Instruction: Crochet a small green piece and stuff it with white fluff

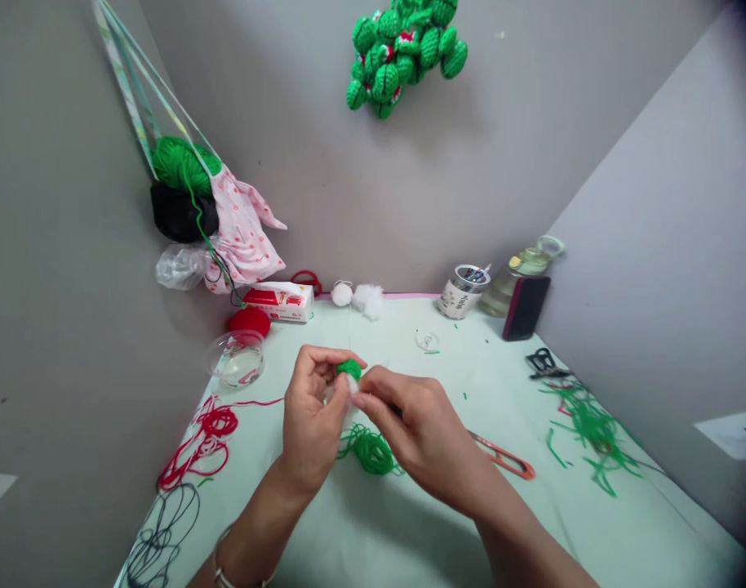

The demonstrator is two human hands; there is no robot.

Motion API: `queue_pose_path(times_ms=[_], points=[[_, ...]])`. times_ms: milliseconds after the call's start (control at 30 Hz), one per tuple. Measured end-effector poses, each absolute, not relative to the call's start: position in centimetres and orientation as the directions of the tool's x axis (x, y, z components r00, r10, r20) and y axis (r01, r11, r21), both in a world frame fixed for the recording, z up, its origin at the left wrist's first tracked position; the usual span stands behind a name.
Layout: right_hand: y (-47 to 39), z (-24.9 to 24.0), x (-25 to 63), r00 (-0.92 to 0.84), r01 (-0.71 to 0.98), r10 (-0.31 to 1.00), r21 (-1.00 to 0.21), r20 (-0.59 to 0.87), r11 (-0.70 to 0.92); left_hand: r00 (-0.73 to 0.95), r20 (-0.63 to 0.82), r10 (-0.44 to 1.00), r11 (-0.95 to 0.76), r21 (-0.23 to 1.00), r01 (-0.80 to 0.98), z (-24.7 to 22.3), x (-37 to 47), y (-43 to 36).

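Note:
Between my two hands is a small green crocheted piece (349, 369) with white stuffing (351, 387) at its lower side. My left hand (313, 408) is wrapped round the piece, thumb and fingers closed on it. My right hand (413, 412) is pinched at the stuffing, its fingertips touching the white fluff; whether it also grips a tool is hard to see. Below the hands lies a loose bundle of green yarn (373, 449). To the right of my right hand, orange-handled snips (508, 460) rest on the table, partly hidden by my wrist.
Red yarn (219, 422), dark cord (158, 539) and a clear bowl (242, 363) lie left. White fluff (369, 300) and a tin (462, 292) stand at the back. A phone (527, 308), black scissors (545, 363) and green scraps (599, 429) are right. Green crocheted pieces (403, 53) hang above.

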State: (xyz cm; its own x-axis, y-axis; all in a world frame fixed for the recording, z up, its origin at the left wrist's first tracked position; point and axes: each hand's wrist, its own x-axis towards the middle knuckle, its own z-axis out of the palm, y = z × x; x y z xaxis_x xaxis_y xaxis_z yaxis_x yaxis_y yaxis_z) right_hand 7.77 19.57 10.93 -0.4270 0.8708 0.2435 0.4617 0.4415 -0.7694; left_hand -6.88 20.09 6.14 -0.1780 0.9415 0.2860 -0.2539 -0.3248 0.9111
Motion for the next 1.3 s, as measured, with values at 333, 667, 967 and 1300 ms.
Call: queue_pose_path(times_ms=[333, 667, 967, 1300], points=[[20.2, 10.7, 7.9, -0.226, 0.486, 0.907, -0.766, 0.355, 0.421, 0.070, 0.234, 0.970, -0.199, 0.924, -0.325, 7.0, -7.4, 19.6], [19.1, 12.2, 9.9, -0.437, 0.507, 0.852, -0.703, 0.289, 0.499, 0.282, 0.081, 0.956, 0.095, 0.824, -0.559, 7.7, -7.8, 19.3], [18.3, 12.0, 9.0, -0.462, 0.514, 0.850, -0.705, 0.253, 0.489, 0.046, 0.348, 0.936, -0.328, 0.913, -0.242, 6.7, -7.7, 19.7], [19.2, 11.5, 8.8, -0.351, 0.384, 0.817, -0.725, 0.458, 0.572, -0.161, 0.259, 0.952, -0.296, 0.912, -0.283, 5.6, -7.2, 20.3]])
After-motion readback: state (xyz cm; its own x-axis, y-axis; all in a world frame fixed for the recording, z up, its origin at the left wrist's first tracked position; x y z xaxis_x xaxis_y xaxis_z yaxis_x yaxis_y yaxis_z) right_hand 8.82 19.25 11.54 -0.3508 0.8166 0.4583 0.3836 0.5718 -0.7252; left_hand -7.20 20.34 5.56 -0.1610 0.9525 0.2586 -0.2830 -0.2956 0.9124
